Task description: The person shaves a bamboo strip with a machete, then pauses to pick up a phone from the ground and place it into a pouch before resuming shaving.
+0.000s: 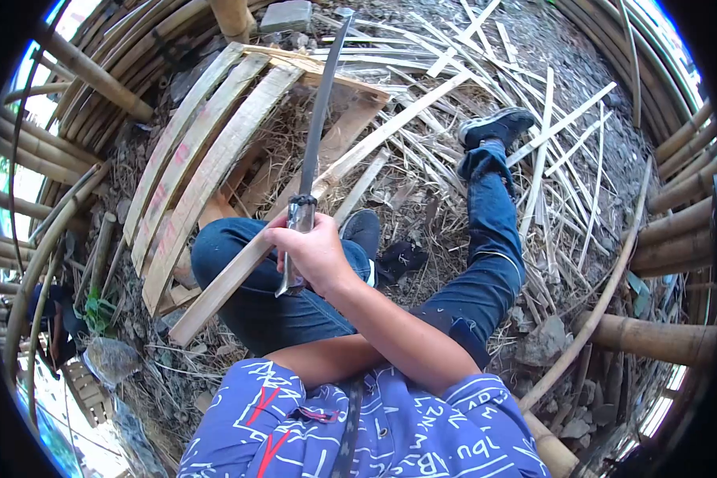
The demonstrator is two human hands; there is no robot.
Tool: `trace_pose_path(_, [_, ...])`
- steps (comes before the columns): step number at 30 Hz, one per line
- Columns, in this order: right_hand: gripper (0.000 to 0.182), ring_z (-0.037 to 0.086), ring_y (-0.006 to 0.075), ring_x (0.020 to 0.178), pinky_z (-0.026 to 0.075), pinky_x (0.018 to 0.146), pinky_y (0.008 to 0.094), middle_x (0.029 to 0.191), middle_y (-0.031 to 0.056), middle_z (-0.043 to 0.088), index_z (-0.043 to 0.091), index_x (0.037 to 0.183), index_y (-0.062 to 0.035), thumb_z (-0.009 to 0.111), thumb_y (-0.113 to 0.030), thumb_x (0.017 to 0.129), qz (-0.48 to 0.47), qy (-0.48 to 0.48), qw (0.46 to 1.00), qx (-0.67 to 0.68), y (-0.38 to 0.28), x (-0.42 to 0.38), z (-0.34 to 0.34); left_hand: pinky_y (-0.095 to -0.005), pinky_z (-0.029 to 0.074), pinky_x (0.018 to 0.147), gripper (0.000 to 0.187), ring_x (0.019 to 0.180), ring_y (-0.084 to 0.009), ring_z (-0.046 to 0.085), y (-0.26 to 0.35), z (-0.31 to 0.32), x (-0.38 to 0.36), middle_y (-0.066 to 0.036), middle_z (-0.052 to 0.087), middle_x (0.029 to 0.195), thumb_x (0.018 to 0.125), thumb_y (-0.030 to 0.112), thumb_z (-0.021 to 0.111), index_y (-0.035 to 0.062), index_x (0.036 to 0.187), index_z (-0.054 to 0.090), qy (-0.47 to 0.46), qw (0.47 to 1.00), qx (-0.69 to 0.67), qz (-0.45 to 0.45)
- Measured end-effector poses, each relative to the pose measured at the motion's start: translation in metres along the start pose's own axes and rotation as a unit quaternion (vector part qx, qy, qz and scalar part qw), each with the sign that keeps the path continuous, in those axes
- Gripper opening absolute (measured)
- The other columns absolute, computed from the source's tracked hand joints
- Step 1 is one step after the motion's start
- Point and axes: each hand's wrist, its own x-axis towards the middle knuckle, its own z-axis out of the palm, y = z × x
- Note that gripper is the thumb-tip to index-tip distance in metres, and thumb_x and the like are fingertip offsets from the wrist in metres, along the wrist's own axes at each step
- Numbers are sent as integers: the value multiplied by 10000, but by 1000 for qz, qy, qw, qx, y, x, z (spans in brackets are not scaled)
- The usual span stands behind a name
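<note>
Nearest the viewer, a person in a blue shirt (358, 430) with white and red markings is sitting on the ground, looking down at their own lap. The left forearm (323, 358) is crossing the body and passing beneath the right one; the left hand is hiding from sight, so whether it is holding anything cannot be told. The right hand (317, 251) is reaching across toward the left, its fingers curling firmly around the handle of a machete. The long dark blade (319, 119) is pointing away from the body, its tip rising toward the top of the view. Just under that hand, a long strip of wood (223, 292) is running diagonally from beside the bent left knee out over the ground, passing behind the machete.

The person's jeans (492, 215) are covering a bent left leg and an outstretched right leg, which is ending in a dark shoe (498, 126). Beyond the left knee, a slatted wooden crate (203, 163) is lying on dry straw. Farther out, many pale thin strips (550, 151) are scattering across the stony ground. Thick bamboo poles (653, 338) are enclosing both sides, and a grey block (287, 16) is resting at the far edge.
</note>
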Motion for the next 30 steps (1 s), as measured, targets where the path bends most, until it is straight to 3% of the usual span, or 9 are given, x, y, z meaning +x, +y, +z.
trace_pose_path(11, [115, 563, 114, 511, 499, 458, 269, 651, 49, 584, 639, 827, 15, 703, -63, 772, 12, -17, 1000, -1, 5, 12, 1, -392, 309, 1105, 506, 1289, -303, 454, -20, -21, -25, -185, 471, 1399, 967, 342, 448, 73, 1395, 422, 9, 999, -17, -34])
trace_pose_path(15, [139, 564, 121, 510, 502, 466, 270, 652, 51, 585, 633, 851, 19, 710, -66, 772, 20, -27, 999, 13, -1, 11, -1, -389, 301, 1110, 496, 1295, -301, 448, -76, -43, -99, -182, 468, 1402, 979, 340, 436, 70, 1394, 422, 23, 996, -82, -17])
trace_pose_path(17, [148, 566, 126, 506, 503, 467, 274, 643, 54, 582, 631, 860, 16, 713, -73, 775, 26, -39, 999, 14, -2, 13, -6, -407, 416, 1004, 411, 1164, -310, 560, 46, -157, -150, -173, 586, 1252, 950, 312, 492, 29, 1243, 547, 152, 988, -3, 18])
trace_pose_path(18, [148, 566, 126, 506, 503, 467, 274, 643, 54, 582, 631, 860, 16, 713, -73, 775, 24, -37, 999, 19, -5, 13, -10, -393, 456, 949, 398, 1114, -315, 587, 85, -190, -189, -165, 619, 1189, 934, 321, 530, 32, 1205, 569, 79, 983, 163, -25])
trace_pose_path(20, [132, 566, 127, 503, 504, 468, 276, 640, 57, 583, 631, 855, 9, 706, -71, 781, 62, -40, 997, 4, -8, 13, -15, -428, 483, 893, 408, 1030, -333, 618, 142, -249, -225, -165, 635, 1117, 874, 314, 620, 24, 1159, 588, -162, 965, 35, -204])
trace_pose_path(22, [130, 566, 127, 504, 505, 470, 278, 641, 59, 583, 628, 855, 4, 704, -72, 781, 69, -31, 997, 1, 0, 15, -17, -433, 508, 800, 419, 922, -330, 646, 122, -222, -292, -173, 639, 1040, 814, 269, 704, 10, 1126, 599, 257, 961, -21, -102])
trace_pose_path(23, [130, 571, 130, 508, 505, 471, 285, 646, 58, 585, 625, 852, 5, 693, -73, 772, 67, -34, 997, 12, 4, 15, -17, -415, 514, 757, 436, 864, -322, 652, 135, -245, -284, -168, 644, 1011, 795, 254, 733, 13, 1130, 595, 342, 891, 249, -164])
trace_pose_path(24, [131, 576, 134, 512, 506, 473, 292, 651, 56, 587, 622, 849, 6, 681, -74, 763, 64, -41, 997, 23, 7, 16, -15, -396, 520, 714, 456, 805, -314, 659, 148, -268, -277, -162, 648, 982, 776, 239, 762, 16, 1135, 591, 395, 740, 499, -215])
trace_pose_path(30, [158, 562, 121, 529, 506, 479, 276, 644, 49, 561, 600, 896, 3, 679, -67, 778, 87, -62, 993, 43, -4, 0, -21, -421, 504, 629, 561, 751, -333, 654, 96, -258, -286, -180, 647, 929, 748, 200, 793, -14, 1199, 537, 389, 769, 411, -298])
